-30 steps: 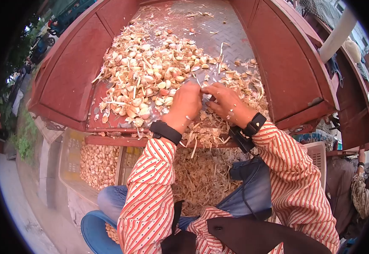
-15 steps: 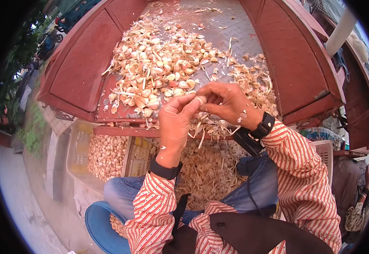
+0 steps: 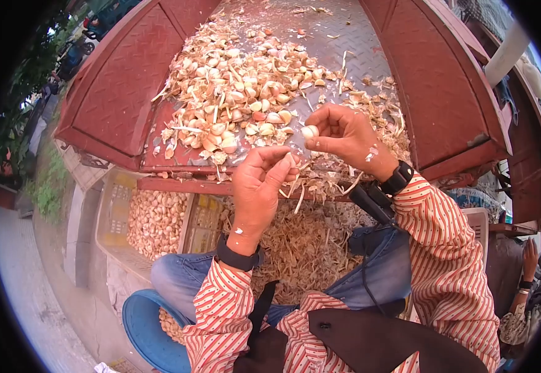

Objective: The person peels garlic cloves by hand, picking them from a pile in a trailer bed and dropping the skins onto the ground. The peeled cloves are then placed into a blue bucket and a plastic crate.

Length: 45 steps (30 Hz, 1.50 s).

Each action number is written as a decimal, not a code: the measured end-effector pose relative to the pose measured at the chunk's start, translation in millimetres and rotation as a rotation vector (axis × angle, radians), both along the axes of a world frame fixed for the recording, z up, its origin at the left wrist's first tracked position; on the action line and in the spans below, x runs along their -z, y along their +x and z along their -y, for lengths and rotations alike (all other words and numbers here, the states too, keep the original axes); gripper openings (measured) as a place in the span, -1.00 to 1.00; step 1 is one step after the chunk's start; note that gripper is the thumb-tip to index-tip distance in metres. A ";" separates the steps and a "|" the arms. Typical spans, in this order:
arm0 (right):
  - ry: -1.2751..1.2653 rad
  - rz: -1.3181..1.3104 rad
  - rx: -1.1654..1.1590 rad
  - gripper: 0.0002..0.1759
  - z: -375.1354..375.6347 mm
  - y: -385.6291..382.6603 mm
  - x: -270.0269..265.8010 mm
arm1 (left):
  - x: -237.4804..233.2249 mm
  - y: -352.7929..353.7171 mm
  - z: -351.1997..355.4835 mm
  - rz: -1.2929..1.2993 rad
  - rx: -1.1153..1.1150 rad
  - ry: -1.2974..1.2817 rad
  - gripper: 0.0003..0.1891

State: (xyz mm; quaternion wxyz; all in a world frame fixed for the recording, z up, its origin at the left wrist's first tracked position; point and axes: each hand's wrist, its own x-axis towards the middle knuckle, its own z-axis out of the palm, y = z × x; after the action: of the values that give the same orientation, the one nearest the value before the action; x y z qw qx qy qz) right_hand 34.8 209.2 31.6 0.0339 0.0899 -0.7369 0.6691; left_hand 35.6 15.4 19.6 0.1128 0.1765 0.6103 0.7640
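Observation:
Thumb and fingers of my right hand (image 3: pixel 348 142) pinch a whitish garlic clove (image 3: pixel 309 132) above the front of the red cart bed. Lower and to the left, my left hand (image 3: pixel 259 185) is closed on a small pale piece of garlic (image 3: pixel 291 160) at its fingertips; whether it is clove or skin I cannot tell. Just beyond both hands lies a heap of loose garlic cloves (image 3: pixel 236 93) mixed with dry skins and stalks. More papery skins (image 3: pixel 379 118) lie on the bed by my right wrist. Small flakes stick to both hands.
Red side panels (image 3: pixel 432 81) flank the metal bed. Below its front edge, a crate (image 3: pixel 118 214) holds cloves (image 3: pixel 155 224). Skins and stalks (image 3: pixel 308 248) fill the space between my knees. A blue bucket (image 3: pixel 140 329) with cloves stands lower left. Another person's hand (image 3: pixel 529 258) shows at far right.
My hands were together at one garlic piece and have moved apart. The right now holds a clove to the upper right; the left has dropped lower with a small pale piece.

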 end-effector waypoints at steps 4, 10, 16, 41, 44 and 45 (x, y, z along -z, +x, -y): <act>0.401 -0.204 0.024 -0.81 19.8 11.2 -1.6 | 8.2 0.0 -6.9 0.201 -0.009 0.078 -0.80; 0.460 -0.310 0.020 -0.83 27.6 16.3 0.8 | 27.1 0.2 -5.8 0.352 0.035 0.278 -0.83; 0.089 0.004 -0.168 -0.84 18.0 13.7 3.1 | 20.0 4.3 -3.4 0.309 -0.013 0.239 -0.84; 0.597 -0.449 -0.432 -0.67 138.1 -28.4 -62.6 | -25.5 48.1 101.7 0.549 -0.012 0.566 -0.77; 0.824 -0.431 -0.321 -0.74 129.4 10.9 -48.2 | -14.2 49.8 89.6 0.505 0.011 0.546 -0.80; 0.858 -0.438 -0.268 -0.76 126.4 15.8 -42.5 | -6.7 51.0 82.8 0.485 0.018 0.562 -0.81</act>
State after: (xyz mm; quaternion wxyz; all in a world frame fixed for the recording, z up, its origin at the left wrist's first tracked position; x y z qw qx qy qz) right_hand 50.6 82.8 74.1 0.0615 0.3279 -0.9033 0.2697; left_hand 86.6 -67.4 26.3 0.2081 0.0195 0.3304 0.9204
